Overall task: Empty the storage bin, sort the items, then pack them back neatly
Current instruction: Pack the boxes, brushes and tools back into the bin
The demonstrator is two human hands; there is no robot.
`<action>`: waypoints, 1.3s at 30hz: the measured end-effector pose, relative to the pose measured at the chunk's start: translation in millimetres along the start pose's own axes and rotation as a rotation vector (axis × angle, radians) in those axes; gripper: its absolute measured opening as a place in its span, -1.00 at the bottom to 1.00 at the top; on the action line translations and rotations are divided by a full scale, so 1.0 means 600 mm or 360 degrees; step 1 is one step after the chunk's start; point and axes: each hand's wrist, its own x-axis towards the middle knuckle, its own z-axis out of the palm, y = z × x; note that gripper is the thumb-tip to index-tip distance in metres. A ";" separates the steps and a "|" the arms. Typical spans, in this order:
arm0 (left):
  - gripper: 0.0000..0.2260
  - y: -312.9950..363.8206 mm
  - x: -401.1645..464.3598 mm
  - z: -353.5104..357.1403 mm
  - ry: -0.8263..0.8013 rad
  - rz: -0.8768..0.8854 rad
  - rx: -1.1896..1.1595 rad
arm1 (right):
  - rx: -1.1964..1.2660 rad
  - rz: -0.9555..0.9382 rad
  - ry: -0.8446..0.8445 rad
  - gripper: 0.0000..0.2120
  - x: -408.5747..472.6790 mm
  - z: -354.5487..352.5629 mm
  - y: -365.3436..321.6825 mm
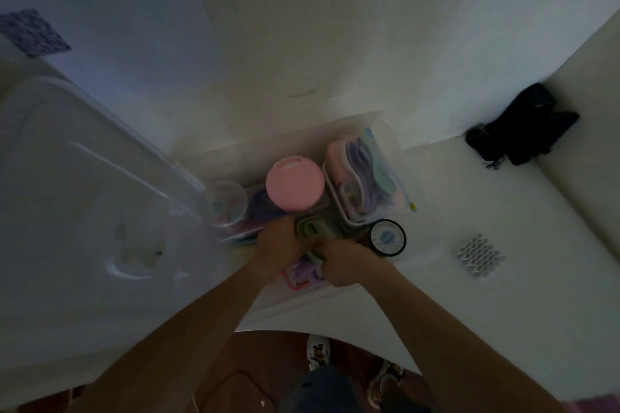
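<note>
A clear plastic storage bin [391, 131] stands on the white table, filled with items. Inside it are a pink round lid [295, 185], a small clear cup [228, 203], a white tray of pastel items [360, 178] and a black-rimmed round dial [388, 238]. My left hand [280, 243] and my right hand [342, 261] are both down in the bin's near part, gripping a green looped item [317, 230] between them. A purple and red item [303, 275] lies just under my hands.
The bin's clear lid [84, 198] lies on the table to the left. A white patterned piece [478, 255] lies to the right of the bin, and a black object [523, 126] sits at the far right by the wall. The table edge runs near my body.
</note>
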 end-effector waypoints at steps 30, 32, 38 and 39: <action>-0.59 0.437 0.015 0.380 -0.0469 -0.0115 -0.0118 | 0.0970 0.0493 0.1376 -0.74 -0.179 0.047 0.528; -0.59 0.436 0.047 0.430 -0.0500 -0.0541 -0.0237 | 0.0893 0.0533 0.1172 -0.61 -0.141 0.057 0.571; -0.60 0.424 0.082 0.494 -0.0348 -0.0987 -0.0898 | 0.0793 0.0437 0.0721 -0.54 -0.086 0.066 0.618; -0.56 0.413 0.083 0.503 -0.0265 -0.0938 -0.0956 | 0.0830 0.0464 0.0756 -0.58 -0.092 0.064 0.617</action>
